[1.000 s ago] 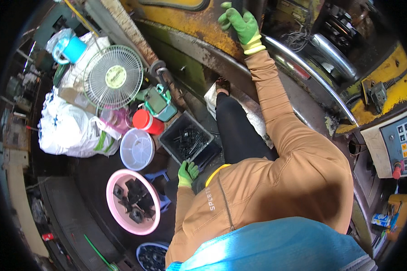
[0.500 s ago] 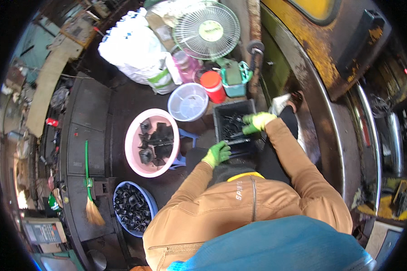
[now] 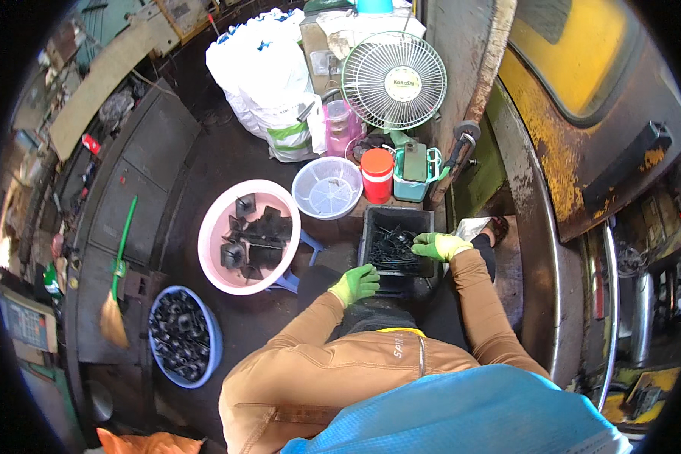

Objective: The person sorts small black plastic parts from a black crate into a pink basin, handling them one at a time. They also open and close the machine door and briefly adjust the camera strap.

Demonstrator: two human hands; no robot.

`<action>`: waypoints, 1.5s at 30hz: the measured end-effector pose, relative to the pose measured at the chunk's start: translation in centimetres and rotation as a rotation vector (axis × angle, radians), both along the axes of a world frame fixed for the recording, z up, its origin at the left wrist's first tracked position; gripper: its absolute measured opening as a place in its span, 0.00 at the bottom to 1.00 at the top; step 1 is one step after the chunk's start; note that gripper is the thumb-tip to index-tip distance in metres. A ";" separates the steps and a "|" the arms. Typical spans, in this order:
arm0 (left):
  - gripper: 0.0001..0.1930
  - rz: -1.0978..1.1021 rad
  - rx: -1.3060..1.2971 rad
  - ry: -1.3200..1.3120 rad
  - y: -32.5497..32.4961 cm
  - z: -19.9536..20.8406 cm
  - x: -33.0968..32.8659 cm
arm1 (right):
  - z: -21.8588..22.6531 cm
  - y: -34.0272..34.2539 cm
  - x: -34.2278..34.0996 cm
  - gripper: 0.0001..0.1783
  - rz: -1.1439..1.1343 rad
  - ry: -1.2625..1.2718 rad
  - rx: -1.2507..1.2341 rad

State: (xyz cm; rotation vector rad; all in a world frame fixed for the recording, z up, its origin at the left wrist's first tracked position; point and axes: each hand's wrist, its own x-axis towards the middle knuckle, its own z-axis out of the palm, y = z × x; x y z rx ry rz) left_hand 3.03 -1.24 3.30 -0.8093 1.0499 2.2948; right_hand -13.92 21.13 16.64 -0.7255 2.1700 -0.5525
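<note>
A black rectangular bin (image 3: pixel 366 231) stands before me between my legs, with many thin dark pieces (image 3: pixel 393 246) in it. My right hand (image 3: pixel 440 247), in a yellow-green glove, reaches over the bin's right side. Its fingers are drawn together above the pieces; whether something small is between them I cannot make out. My left hand (image 3: pixel 354 285), gloved alike, rests by the bin's near left corner. Its fingers are stretched out and nothing shows in them.
To the left, a pink basin (image 3: pixel 205 250) of black parts sits on a blue stool (image 3: pixel 310 246); a blue tub (image 3: pixel 213 344) holds more. Beyond the bin are a clear plastic basin (image 3: pixel 327 185), a red jar (image 3: pixel 377 178), a teal basket (image 3: pixel 412 185) and a fan (image 3: pixel 393 79). Machinery (image 3: pixel 567 181) borders the right.
The whole view has shifted, so the scene sits lower in the picture. My right hand's fingers have drawn together over the bin; my left hand stays near its corner.
</note>
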 end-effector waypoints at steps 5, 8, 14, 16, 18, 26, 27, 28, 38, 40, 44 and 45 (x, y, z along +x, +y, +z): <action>0.23 0.036 0.029 -0.025 0.2 0.4 -0.3 | 0.2 0.2 0.3 0.39 -0.026 0.003 0.059; 0.23 0.051 0.029 -0.031 0.1 0.6 -0.2 | -0.6 0.3 0.1 0.43 -0.059 -0.013 -0.034; 0.24 0.074 0.055 -0.018 -0.2 0.5 -0.1 | -1.9 1.0 0.1 0.41 0.041 0.094 0.182; 0.24 0.078 0.076 -0.014 -0.3 0.2 -0.1 | -2.2 1.0 0.2 0.39 0.079 0.100 0.223; 0.23 0.069 0.110 0.005 -0.4 -0.1 -0.1 | -2.6 1.0 0.3 0.38 0.064 0.066 0.207; 0.22 0.086 0.120 0.034 -0.5 -0.1 -0.2 | -3.6 1.4 0.2 0.34 0.100 0.079 0.210; 0.22 0.088 0.125 0.045 -0.5 0.0 -0.2 | -3.5 1.4 0.1 0.34 0.100 0.076 0.244; 0.22 0.096 0.120 0.038 -0.5 0.1 -0.2 | -3.4 1.4 0.1 0.33 0.108 0.097 0.249; 0.29 0.086 0.111 0.076 -0.5 -0.5 -0.4 | -2.3 1.7 0.9 0.33 0.152 0.191 0.216; 0.30 0.085 0.097 0.077 -0.4 -0.7 -0.5 | -2.0 1.7 1.0 0.33 0.114 0.195 0.240; 0.31 0.085 0.105 0.087 -0.5 -0.8 -0.4 | -1.8 1.6 1.2 0.33 0.135 0.221 0.224; 0.31 0.084 0.107 0.087 -0.5 -0.8 -0.5 | -1.8 1.6 1.2 0.32 0.122 0.194 0.214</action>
